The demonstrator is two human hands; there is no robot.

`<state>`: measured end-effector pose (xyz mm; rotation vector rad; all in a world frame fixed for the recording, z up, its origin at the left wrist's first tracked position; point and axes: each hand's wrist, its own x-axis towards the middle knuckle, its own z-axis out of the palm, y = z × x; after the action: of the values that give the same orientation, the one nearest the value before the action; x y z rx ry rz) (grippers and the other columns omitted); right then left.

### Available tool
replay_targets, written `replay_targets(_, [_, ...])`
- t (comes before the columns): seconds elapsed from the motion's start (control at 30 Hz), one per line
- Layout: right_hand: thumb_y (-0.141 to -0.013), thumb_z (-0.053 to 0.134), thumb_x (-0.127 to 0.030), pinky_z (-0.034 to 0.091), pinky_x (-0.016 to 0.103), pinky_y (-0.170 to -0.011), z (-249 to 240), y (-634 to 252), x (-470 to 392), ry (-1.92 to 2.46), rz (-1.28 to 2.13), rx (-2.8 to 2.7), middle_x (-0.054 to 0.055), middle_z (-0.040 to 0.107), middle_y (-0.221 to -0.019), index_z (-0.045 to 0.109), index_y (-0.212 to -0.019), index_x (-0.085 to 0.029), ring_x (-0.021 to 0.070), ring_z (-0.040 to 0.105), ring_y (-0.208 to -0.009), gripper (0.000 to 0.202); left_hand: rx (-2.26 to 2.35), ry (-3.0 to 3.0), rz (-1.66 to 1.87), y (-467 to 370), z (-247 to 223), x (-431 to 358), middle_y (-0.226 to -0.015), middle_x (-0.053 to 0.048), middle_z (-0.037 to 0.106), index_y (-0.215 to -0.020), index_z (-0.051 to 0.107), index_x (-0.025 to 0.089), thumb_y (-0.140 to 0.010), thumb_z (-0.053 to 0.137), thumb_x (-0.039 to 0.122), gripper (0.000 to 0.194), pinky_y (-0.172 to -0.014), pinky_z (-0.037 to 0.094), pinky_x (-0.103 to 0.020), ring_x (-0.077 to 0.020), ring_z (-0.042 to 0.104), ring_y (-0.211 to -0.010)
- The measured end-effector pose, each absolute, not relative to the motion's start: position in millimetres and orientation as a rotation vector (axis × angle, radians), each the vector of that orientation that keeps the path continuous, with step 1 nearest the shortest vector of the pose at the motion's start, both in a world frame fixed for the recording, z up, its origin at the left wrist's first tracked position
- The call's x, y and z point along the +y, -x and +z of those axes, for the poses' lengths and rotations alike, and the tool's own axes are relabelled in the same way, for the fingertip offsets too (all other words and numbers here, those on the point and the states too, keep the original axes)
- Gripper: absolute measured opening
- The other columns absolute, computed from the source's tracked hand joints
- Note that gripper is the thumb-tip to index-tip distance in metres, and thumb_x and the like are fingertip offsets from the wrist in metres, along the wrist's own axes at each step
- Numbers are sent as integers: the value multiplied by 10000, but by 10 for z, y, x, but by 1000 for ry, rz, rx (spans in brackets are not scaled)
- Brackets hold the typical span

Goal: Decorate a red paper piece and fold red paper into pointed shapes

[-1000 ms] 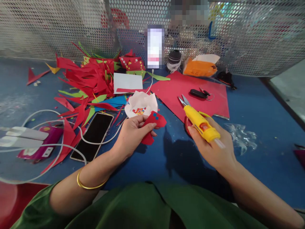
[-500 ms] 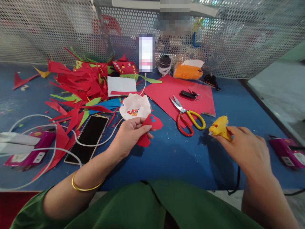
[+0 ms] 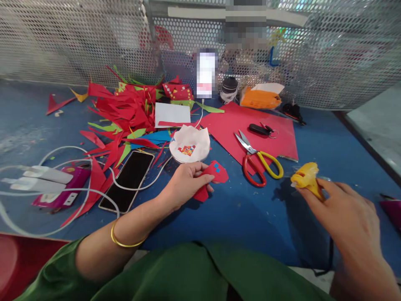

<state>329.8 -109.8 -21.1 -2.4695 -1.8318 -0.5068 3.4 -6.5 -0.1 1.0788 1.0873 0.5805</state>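
Note:
Pinched in my left hand [image 3: 184, 184] is a red paper cutout [image 3: 219, 172] with small blue squares stuck near its upper end; my fingers hide its middle. My right hand [image 3: 347, 209] is wrapped round a yellow glue gun [image 3: 305, 175], its nozzle facing left, above the blue table. Just beyond my left hand stands a white paper-lined bowl [image 3: 200, 140] holding tiny coloured paper pieces [image 3: 187, 150]. Between the two hands, a little farther off, lie open scissors [image 3: 250, 150] with one red and one yellow handle, their blades resting on a red sheet [image 3: 225, 125].
A heap of red and green paper scraps [image 3: 122, 104] spreads at the back left. White cables [image 3: 90, 190] loop around a dark phone [image 3: 128, 179] and a purple power strip [image 3: 75, 184]. Along the back are a lit phone [image 3: 206, 75], a thread spool [image 3: 229, 90] and an orange packet [image 3: 261, 98].
The whole view has shifted, so everything sits farther right in the picture. Both hands keep their hold on the red cutout and the glue gun.

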Motion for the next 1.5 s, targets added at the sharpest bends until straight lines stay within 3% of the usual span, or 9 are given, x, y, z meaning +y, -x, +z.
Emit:
replay_targets(0.67, [-953, 455, -502, 486, 435, -696, -191, -3239, -1154, 2508, -509, -1852, 191, 721, -982, 656, -1102, -152, 363, 688, -878, 430, 1077, -1158, 629, 24, 112, -86, -637, -22, 708, -870, 685, 155, -812, 693, 300, 156, -511, 480, -174, -94, 621, -535])
replay_targets(0.9, [-924, 216, -666, 512, 463, -692, -248, -3312, -1110, 2602, -438, -1841, 200, 714, -972, 661, -1140, -103, 395, 699, -881, 750, 1109, -1180, 712, 152, 223, -128, -650, -4, 712, -889, 702, 161, -786, 748, 371, 238, -524, 501, -177, -102, 633, -558])
replay_targets(1.03, [-910, 178, -734, 532, 518, -743, -129, -3244, -1173, 2567, -504, -1768, 226, 715, -1053, 646, -1226, -85, 427, 690, -923, 860, 1172, -1195, 827, 261, 237, -116, -670, -7, 719, -974, 745, 180, -792, 752, 383, 273, -525, 531, -201, -119, 640, -566])
replay_targets(1.13, [-908, 287, -735, 538, 532, -779, 88, -3039, -1212, 2383, -569, -1652, 221, 711, -1132, 638, -1262, -131, 439, 676, -1008, 783, 1222, -1239, 911, 303, 218, -84, -1013, -71, 772, -902, 765, 181, -773, 768, 373, 231, -528, 541, -212, -136, 683, -660])
replay_targets(1.2, [-950, 380, -620, 542, 505, -799, 230, -2820, -1176, 2226, -576, -1618, 193, 701, -1181, 628, -1276, -192, 407, 673, -1050, 592, 1240, -1238, 929, 306, 193, -59, -1230, -97, 719, -827, 758, 167, -762, 771, 370, 214, -511, 528, -210, -135, 694, -684])
replay_targets(1.27, [-978, 449, -495, 544, 459, -835, 321, -2556, -1066, 1986, -456, -1775, 150, 728, -1111, 644, -1208, -226, 337, 693, -1014, 404, 1241, -1216, 867, 294, 164, -42, -1140, -109, 752, -830, 754, 157, -768, 759, 382, 234, -477, 498, -205, -122, 673, -617])
replay_targets(1.37, [-978, 531, -342, 542, 373, -911, 327, -2150, -769, 1605, 5, -1975, 76, 738, -1135, 640, -1171, -257, 236, 698, -1035, 238, 1201, -1210, 717, 268, 124, -43, -850, -82, 777, -895, 752, 149, -776, 740, 380, 261, -467, 478, -198, -129, 664, -568])
replay_targets(1.43, [-986, 508, -275, 541, 339, -902, 263, -1921, -513, 1450, 268, -1969, 42, 755, -1108, 647, -1148, -258, 202, 702, -1035, 214, 1168, -1240, 677, 253, 104, -54, -907, -87, 781, -890, 749, 153, -771, 732, 358, 237, -507, 516, -218, -140, 690, -602])
replay_targets(1.5, [-999, 471, -253, 533, 324, -909, 176, -1749, -249, 1351, 455, -1897, 46, 762, -1113, 653, -1115, -230, 186, 704, -1049, 217, 1136, -1281, 691, 248, 87, -64, -1118, -104, 759, -841, 742, 165, -776, 715, 336, 184, -580, 571, -263, -139, 706, -636])
